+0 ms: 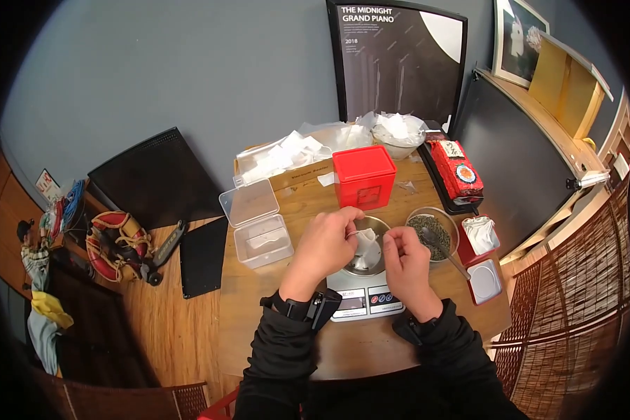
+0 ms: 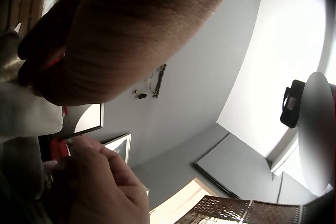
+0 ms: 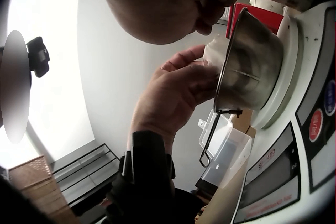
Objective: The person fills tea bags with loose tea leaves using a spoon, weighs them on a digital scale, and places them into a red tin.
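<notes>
My left hand holds a small white tea bag over a round metal bowl. In the right wrist view my left fingers are around the bag beside the bowl's rim. The bowl stands on a white kitchen scale. Just right of the bag is my right hand, its fingers curled and thumb and fingertip together; I cannot tell whether a thin string is between them. A glass bowl of dried green leaves stands to the right, with a metal spoon resting in it.
Behind the scale stands a red lidded box. An open clear plastic case lies to the left. At the right are a red tin, its lid and a red package. White bags are piled at the back.
</notes>
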`<action>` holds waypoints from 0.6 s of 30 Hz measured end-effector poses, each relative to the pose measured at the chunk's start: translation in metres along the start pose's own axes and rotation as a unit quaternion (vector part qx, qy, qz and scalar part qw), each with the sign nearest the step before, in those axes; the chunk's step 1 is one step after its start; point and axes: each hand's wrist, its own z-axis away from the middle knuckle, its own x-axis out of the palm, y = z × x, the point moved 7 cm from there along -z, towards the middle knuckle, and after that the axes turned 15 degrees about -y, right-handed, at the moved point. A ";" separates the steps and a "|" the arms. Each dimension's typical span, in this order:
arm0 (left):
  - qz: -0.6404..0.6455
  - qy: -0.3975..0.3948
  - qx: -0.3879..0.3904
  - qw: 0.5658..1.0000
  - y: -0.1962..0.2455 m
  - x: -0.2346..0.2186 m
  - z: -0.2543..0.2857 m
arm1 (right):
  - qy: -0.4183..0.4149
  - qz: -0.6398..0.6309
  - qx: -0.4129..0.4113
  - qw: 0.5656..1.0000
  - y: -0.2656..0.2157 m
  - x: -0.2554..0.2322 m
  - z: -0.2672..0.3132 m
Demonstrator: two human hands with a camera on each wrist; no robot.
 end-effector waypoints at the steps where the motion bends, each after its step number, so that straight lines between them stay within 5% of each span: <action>1: 0.005 0.012 0.004 1.000 0.000 -0.002 0.000 | -0.002 0.000 0.000 1.000 0.000 -0.001 0.001; 10: 0.005 0.061 0.008 0.998 -0.004 -0.006 -0.002 | -0.037 0.085 -0.022 0.995 0.006 0.005 0.015; 18: -0.077 0.006 -0.056 0.995 -0.009 -0.004 0.001 | -0.063 0.064 0.001 0.996 0.001 -0.008 0.032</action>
